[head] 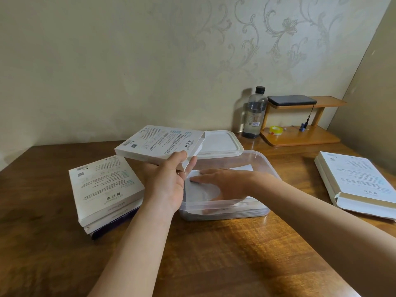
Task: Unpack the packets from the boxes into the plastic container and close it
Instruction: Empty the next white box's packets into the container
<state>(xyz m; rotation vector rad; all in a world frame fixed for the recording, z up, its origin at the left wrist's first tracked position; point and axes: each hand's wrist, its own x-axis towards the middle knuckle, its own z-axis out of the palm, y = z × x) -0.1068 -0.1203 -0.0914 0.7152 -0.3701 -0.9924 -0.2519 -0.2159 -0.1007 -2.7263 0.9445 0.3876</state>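
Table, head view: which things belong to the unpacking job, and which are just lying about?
Job: plastic container, its lid, packets inside, held box in left hand, stacked boxes, right-side box.
Lying about: bottle, tape roll, wooden shelf, dark device on it.

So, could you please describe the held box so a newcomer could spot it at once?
On the wooden table, find the clear plastic container. Above its left rim the left hand grips a flat white box. Unlike the stacked boxes and the box at right, it is off the table.
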